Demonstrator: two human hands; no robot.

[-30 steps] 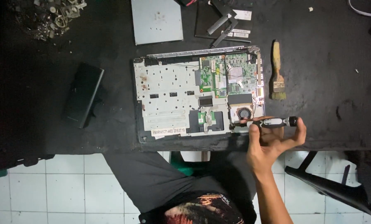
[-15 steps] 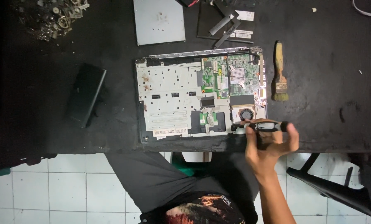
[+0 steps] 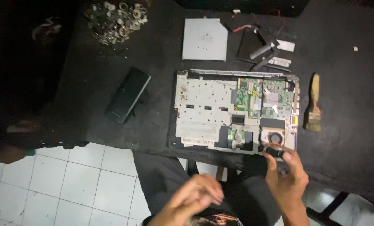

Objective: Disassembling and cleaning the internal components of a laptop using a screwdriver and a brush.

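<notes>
Head view, looking down on a dark worktable set over a white tiled floor. An opened laptop chassis lies near the table's front edge, its pale metal shield covering the left portion and green circuit boards exposed at the right; a small round fan sits in the near right corner. The right hand reaches up to that corner, its fingers closed around a short dark tool — apparently a screwdriver handle — which rests against the chassis edge just below the fan. The left hand hangs blurred over the person's lap, clear of the table, fingers loosely curled and holding nothing that can be made out. To the right of the chassis lies a wooden-handled brush; to the left, well apart, a black battery pack lies at an angle. Behind the chassis rest a flat grey optical drive and, beside it, a cluster of dark brackets and strips. A heap of small metal parts occupies the far left corner.
</notes>
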